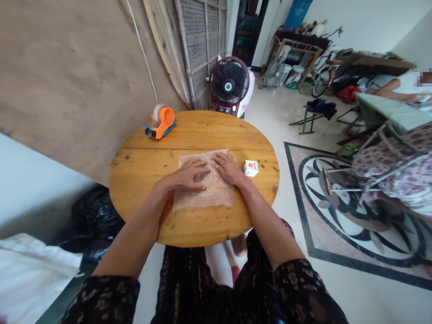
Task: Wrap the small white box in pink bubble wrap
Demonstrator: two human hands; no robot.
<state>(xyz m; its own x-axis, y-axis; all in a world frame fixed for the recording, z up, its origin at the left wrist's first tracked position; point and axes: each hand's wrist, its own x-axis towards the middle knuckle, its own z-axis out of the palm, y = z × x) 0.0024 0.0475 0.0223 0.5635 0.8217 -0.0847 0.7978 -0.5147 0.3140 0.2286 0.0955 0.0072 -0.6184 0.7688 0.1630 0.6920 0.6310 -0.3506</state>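
A sheet of clear bubble wrap [205, 197] lies spread out on the round wooden table [202, 234] in front of me. My left hand [191, 174] rests on its left part, fingers apart. On the upper right part of the sheet lies my right hand [229, 168], its fingers stretched out flat. Neither hand grips anything. A small white box [251, 168] with a red mark stands just right of my right hand, apart from it. Toward the far left edge sits an orange and blue tape dispenser [164, 122] with a roll of tape.
Behind the table stands a dark red electric fan [229, 83]. A plywood board [77, 81] rises along the left, with a black plastic bag [96, 218] below it. At the right, another person sits by a cloth-covered table [388, 110]; a folding stool [312, 114] stands nearby.
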